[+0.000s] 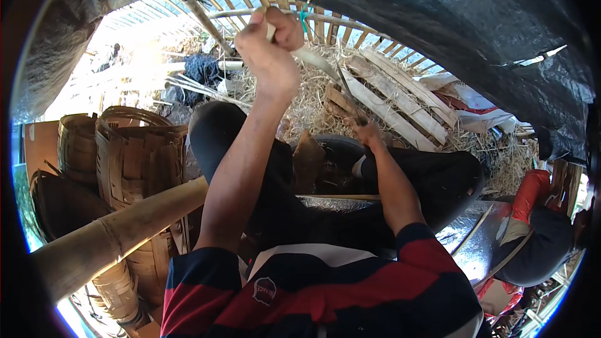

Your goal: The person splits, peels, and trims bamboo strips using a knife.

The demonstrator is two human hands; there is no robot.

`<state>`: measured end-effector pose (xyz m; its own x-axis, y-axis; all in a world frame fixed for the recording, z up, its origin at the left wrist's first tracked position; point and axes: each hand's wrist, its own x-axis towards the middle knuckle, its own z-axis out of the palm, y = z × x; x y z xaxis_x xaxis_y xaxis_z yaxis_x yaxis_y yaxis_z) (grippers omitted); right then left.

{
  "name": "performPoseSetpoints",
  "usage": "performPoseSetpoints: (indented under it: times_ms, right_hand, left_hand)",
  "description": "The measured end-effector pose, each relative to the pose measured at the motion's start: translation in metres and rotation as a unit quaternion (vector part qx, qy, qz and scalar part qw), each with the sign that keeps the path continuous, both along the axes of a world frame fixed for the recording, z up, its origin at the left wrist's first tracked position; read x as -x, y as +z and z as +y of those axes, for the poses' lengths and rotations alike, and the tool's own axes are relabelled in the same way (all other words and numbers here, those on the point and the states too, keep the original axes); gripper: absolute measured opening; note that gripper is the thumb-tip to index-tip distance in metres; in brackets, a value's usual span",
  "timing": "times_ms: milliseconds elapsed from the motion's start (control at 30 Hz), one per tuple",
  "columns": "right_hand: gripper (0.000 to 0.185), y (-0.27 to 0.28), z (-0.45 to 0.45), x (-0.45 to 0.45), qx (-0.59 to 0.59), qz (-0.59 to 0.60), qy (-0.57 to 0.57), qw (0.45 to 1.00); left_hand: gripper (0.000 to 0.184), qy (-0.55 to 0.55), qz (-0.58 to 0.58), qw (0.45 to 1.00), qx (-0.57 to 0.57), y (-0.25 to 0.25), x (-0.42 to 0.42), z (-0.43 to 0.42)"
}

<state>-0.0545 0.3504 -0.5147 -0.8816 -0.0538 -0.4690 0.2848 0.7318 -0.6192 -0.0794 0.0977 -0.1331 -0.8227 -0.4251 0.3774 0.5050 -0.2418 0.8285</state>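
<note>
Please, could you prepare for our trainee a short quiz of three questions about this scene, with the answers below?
1. Short answer: Which hand grips the pale strip?

2. Multiple choice: Where in the picture are the woven baskets?
A) top right
B) left side
C) top middle

3. True or false: The right hand is empty.

Key:
1. The left hand.
2. B.
3. False; it holds a bladed tool.
</note>
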Motion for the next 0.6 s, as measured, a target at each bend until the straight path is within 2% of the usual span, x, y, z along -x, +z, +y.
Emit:
performPoseSetpoints:
  times_ms: [33, 100, 167, 267, 333, 367, 400, 433, 567, 600]
  right_hand:
    - [0.029, 0.007, 0.011, -0.002, 0.010, -0.113, -0.031, 0.993]
    - [0.031, 0.014, 0.008, 0.004, 0.026, -0.223, -0.066, 0.972]
    - [0.035, 0.016, -0.006, 0.004, 0.022, -0.224, -0.090, 0.970]
    - [0.034, 0.041, -0.032, 0.005, 0.058, -0.186, -0.124, 0.973]
    - [0.041, 0.011, -0.034, 0.005, -0.045, -0.099, 0.003, 0.994]
    - [0.044, 0.012, -0.034, 0.004, -0.034, -0.094, 0.006, 0.995]
    - [0.047, 0.015, -0.034, 0.001, -0.024, -0.092, 0.008, 0.995]
    - [0.043, 0.023, -0.034, -0.002, -0.034, -0.122, 0.002, 0.992]
    - [0.034, 0.053, -0.026, -0.009, -0.071, -0.191, -0.011, 0.979]
    - [0.031, 0.059, -0.023, -0.014, -0.099, -0.146, 0.011, 0.984]
  left_hand:
    - [0.041, 0.009, -0.008, 0.999, 0.031, -0.001, -0.002, 0.000]
    - [0.041, -0.001, 0.007, 0.999, 0.033, -0.002, 0.002, 0.001]
    - [0.042, -0.004, 0.002, 0.999, -0.038, -0.001, 0.001, 0.002]
    - [0.042, 0.008, -0.002, 0.999, -0.036, 0.000, 0.004, -0.004]
    - [0.042, -0.002, 0.007, 0.998, -0.064, -0.001, 0.007, -0.003]
    - [0.034, 0.039, -0.005, 0.996, -0.080, -0.003, 0.010, -0.001]
    - [0.038, -0.006, 0.009, 0.998, -0.063, -0.004, 0.010, -0.004]
    - [0.042, -0.047, 0.023, 0.997, -0.049, -0.005, 0.010, -0.008]
    - [0.041, 0.013, -0.017, 0.996, -0.085, 0.006, 0.008, -0.004]
    - [0.041, 0.018, -0.019, 0.996, -0.087, 0.006, 0.008, -0.005]
